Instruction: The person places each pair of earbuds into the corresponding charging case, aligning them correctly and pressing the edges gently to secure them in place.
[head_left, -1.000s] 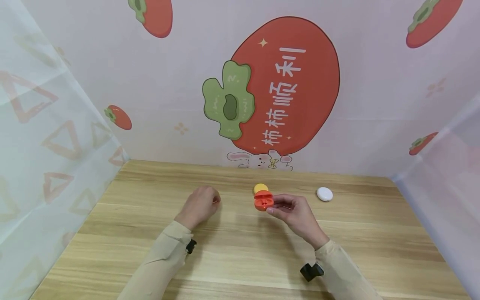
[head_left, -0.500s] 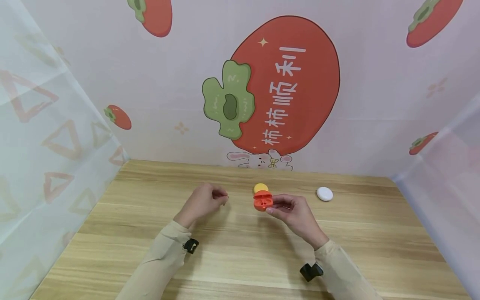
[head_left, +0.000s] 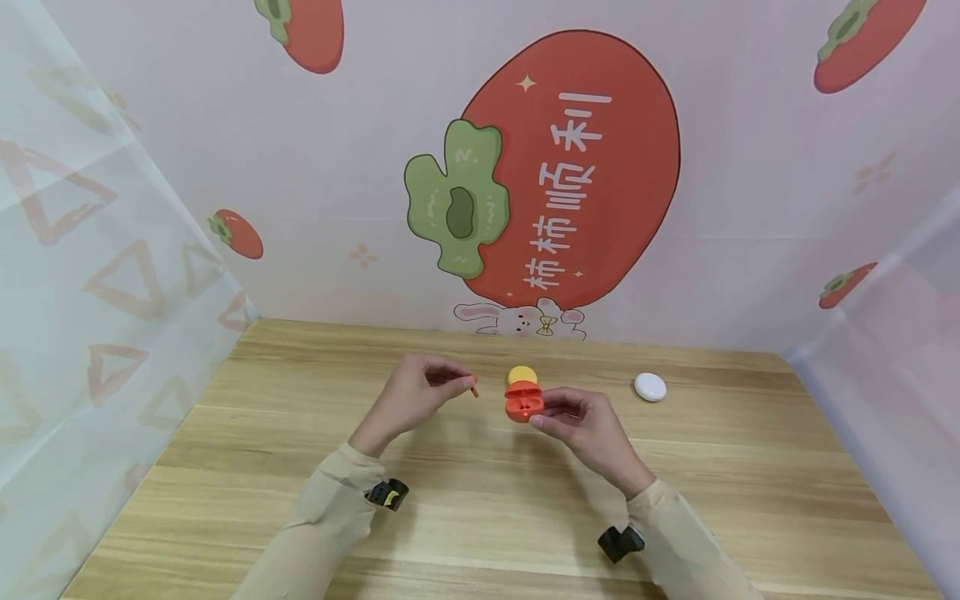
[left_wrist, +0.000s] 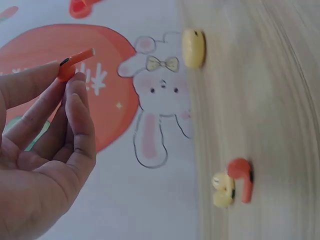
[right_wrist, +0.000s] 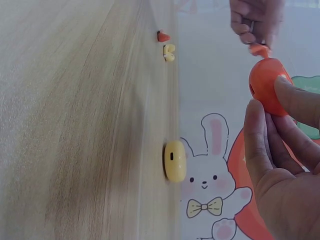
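Note:
Between thumb and fingertips, the left hand [head_left: 414,395] pinches an orange earbud [left_wrist: 75,63], its stem pointing away from the fingers in the left wrist view. The right hand [head_left: 592,427] holds an orange charging case [head_left: 524,406] by its side, lid raised. A short gap separates the earbud from the case in the head view. Both are above the table. Another orange earbud [left_wrist: 241,175] lies on the table, close to yellow earbuds [left_wrist: 223,190]; in the head view the left hand hides them.
A yellow case [head_left: 522,375] stands on the table just behind the orange one. Farther right lies a white case [head_left: 649,387]. The wooden table [head_left: 480,517] meets a printed backdrop at its far edge, with cloth walls left and right.
The left hand has moved right toward the orange case, and the earbud between its fingertips now shows. The right hand and its case have shifted very slightly left.

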